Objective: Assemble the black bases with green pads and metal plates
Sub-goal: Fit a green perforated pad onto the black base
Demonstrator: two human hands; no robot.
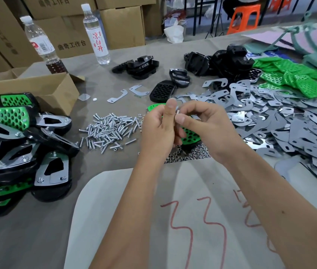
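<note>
A small silver screw [177, 112] is pinched between the curled fingers of the left hand [158, 127] and the right hand [205, 126], both raised just above a green pad [189, 137] lying under them. A heap of screws [108, 131] is spread just left, and nuts [190, 153] are scattered beneath the wrists. Finished assemblies [23, 144] are stacked far left, metal plates [281, 121] heaped right, black bases [221, 62] and loose green pads [297, 78] piled beyond.

The screw pile [110, 131] is taken as the landmark: the assembled units [23, 144] are stacked to its left, with the cardboard box [43, 90] behind them. The metal plates [281, 121] are spread to its right, and two bottles [95, 33] are stood behind it
</note>
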